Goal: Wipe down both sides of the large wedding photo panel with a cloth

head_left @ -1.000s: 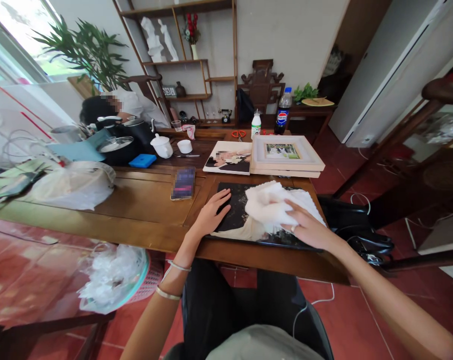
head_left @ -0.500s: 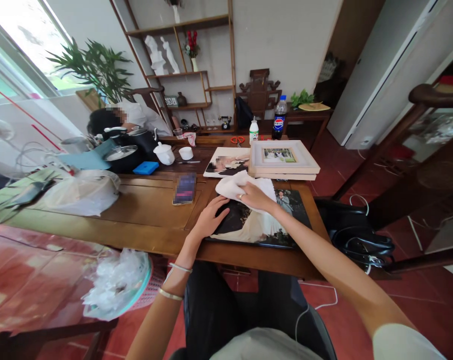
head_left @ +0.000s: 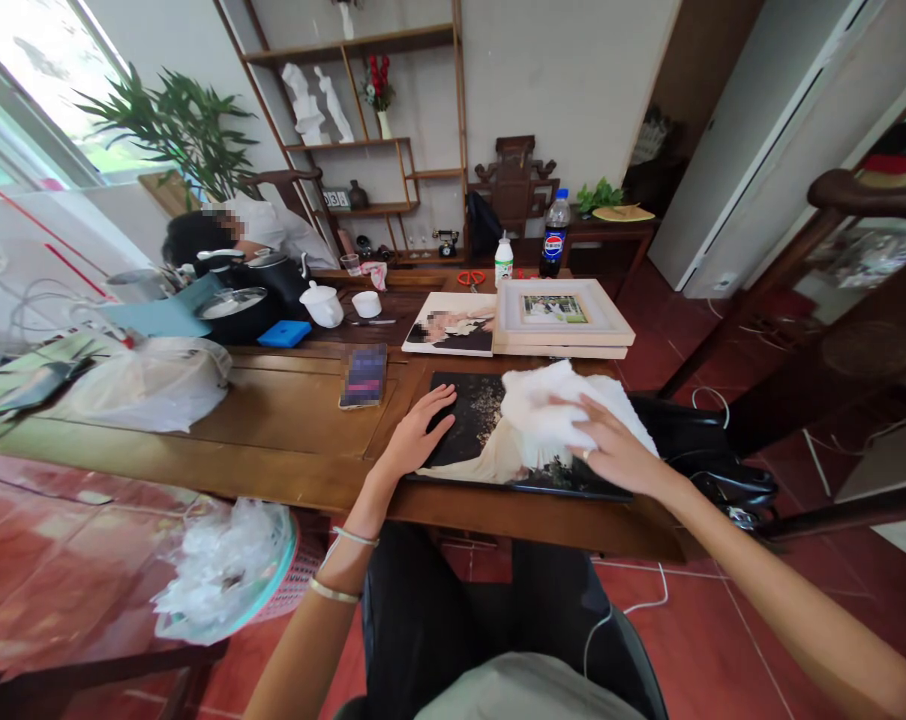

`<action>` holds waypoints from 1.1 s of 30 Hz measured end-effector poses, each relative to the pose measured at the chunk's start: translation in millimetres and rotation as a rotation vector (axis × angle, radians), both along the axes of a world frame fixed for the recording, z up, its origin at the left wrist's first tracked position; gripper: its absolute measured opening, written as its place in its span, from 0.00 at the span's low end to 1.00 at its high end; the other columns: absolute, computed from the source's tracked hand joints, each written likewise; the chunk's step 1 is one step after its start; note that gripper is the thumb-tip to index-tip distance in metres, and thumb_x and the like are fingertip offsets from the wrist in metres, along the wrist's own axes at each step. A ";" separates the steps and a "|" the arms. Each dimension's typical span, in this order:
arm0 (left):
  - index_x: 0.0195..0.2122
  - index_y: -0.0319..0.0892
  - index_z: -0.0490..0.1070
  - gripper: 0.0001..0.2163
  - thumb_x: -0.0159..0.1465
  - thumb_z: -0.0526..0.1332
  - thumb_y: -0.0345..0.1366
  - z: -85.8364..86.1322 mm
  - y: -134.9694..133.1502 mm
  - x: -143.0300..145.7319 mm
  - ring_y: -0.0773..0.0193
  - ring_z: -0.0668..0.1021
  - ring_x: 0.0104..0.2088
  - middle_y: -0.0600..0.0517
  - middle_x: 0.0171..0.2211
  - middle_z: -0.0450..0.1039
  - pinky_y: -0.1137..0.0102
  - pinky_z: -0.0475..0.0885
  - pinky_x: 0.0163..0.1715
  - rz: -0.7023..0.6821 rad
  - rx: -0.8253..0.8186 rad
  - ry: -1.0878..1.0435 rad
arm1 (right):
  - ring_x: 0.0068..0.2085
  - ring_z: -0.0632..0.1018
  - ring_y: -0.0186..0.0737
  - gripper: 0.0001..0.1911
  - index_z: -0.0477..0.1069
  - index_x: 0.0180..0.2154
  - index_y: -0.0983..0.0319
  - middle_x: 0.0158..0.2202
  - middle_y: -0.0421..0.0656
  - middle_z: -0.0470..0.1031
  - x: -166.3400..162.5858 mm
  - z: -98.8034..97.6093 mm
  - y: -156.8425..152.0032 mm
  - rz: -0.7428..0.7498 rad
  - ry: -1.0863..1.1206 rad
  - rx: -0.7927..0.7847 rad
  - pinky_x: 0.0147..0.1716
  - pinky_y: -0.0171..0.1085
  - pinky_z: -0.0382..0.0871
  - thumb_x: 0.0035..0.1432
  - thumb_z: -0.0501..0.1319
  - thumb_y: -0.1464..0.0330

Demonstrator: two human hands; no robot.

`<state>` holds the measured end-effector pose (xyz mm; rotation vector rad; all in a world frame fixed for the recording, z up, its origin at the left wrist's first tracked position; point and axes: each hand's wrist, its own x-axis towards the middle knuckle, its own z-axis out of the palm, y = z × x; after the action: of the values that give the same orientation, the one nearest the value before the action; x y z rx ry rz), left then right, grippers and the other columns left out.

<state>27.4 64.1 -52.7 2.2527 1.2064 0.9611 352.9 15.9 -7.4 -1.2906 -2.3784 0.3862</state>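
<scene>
A dark unframed photo print (head_left: 490, 440) lies flat at the front edge of the wooden table (head_left: 288, 420). My left hand (head_left: 415, 435) rests open on its left edge, fingers spread flat. My right hand (head_left: 610, 450) presses a crumpled white cloth (head_left: 558, 410) onto the print's right part, fingers laid over the cloth. A ring shows on that hand.
Behind the print lie another photo (head_left: 453, 325) and stacked white frames (head_left: 562, 315). A phone (head_left: 364, 375) lies to the left, with a plastic bag (head_left: 145, 380), a teapot (head_left: 324, 303), pots and bottles (head_left: 552, 235). Another person (head_left: 220, 225) sits at the far left. A bin (head_left: 228, 570) stands on the floor.
My right hand has swept the cloth from the print's upper left back down to its right side. My left hand stays on the print's left edge.
</scene>
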 end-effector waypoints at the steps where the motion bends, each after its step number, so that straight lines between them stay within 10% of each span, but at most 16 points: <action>1: 0.57 0.46 0.64 0.19 0.66 0.52 0.41 0.5 -0.6 0.3 0.59 0.60 0.63 0.50 0.60 0.62 0.58 0.56 0.62 0.001 0.001 0.000 | 0.62 0.61 0.50 0.11 0.74 0.37 0.60 0.62 0.45 0.60 -5.7 2.8 -14.8 0.092 0.000 0.028 0.63 0.55 0.45 0.51 0.57 0.73; 7: 0.56 0.46 0.65 0.18 0.66 0.52 0.41 3.6 -3.6 1.5 0.59 0.61 0.62 0.50 0.60 0.63 0.58 0.56 0.62 0.005 0.024 -0.003 | 0.63 0.58 0.44 0.25 0.70 0.48 0.59 0.59 0.43 0.65 -28.5 25.4 -62.4 0.514 -0.037 -0.009 0.64 0.52 0.42 0.48 0.55 0.79; 11: 0.56 0.47 0.65 0.18 0.66 0.52 0.41 2.8 -2.4 1.0 0.59 0.61 0.63 0.50 0.60 0.62 0.57 0.55 0.62 0.002 0.018 -0.007 | 0.62 0.62 0.46 0.09 0.75 0.39 0.60 0.61 0.45 0.63 -25.3 22.0 -26.6 0.406 -0.119 0.049 0.64 0.50 0.47 0.56 0.59 0.68; 19: 0.57 0.46 0.64 0.18 0.66 0.53 0.40 -0.7 0.4 -0.4 0.60 0.60 0.63 0.49 0.60 0.62 0.58 0.55 0.63 -0.009 0.006 -0.018 | 0.65 0.53 0.55 0.19 0.69 0.51 0.62 0.64 0.50 0.56 -52.1 8.9 57.0 0.167 -0.316 0.253 0.60 0.59 0.48 0.63 0.53 0.61; 27: 0.56 0.45 0.66 0.18 0.66 0.54 0.40 2.2 -0.6 1.1 0.59 0.62 0.62 0.48 0.60 0.63 0.57 0.56 0.62 -0.008 0.023 -0.039 | 0.67 0.44 0.52 0.25 0.67 0.54 0.61 0.66 0.46 0.51 -63.5 19.0 -15.2 0.398 -0.308 0.142 0.61 0.61 0.34 0.53 0.56 0.74; 33: 0.56 0.46 0.65 0.18 0.66 0.54 0.40 1.9 -1.2 1.0 0.59 0.62 0.62 0.48 0.60 0.63 0.56 0.56 0.62 -0.006 0.033 -0.041 | 0.64 0.56 0.47 0.31 0.65 0.55 0.58 0.60 0.43 0.63 -41.4 24.0 -38.0 0.557 -0.110 0.014 0.64 0.54 0.35 0.46 0.58 0.75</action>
<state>28.4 62.9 -50.8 2.2493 1.1734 1.0275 311.6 -22.1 16.6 -0.6332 -2.8064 0.4617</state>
